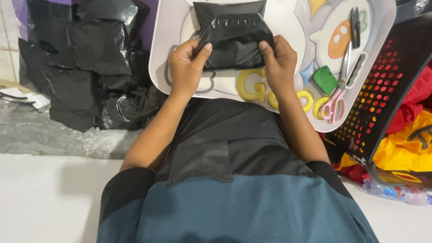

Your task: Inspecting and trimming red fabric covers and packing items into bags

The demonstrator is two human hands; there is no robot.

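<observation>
My fingers are tucked behind the black plastic packet (234, 38), so I can only see my thumbs on its front. I cannot tell what is inside the packet. The packet hides the middle of the white tray (387, 27), and the tray's far edge is cut off at the top. My right hand (278, 60) hides part of the yellow letters (253, 85) near the tray's near edge. The black basket (382, 94) is cut off at the right side. The small black clipper (355, 27) near the tray's right edge is too small to make out.

Black rectangular plastic-wrapped package (234, 36) on white tray (288, 18); flat black plastic bags (85, 63) heaped left.
</observation>
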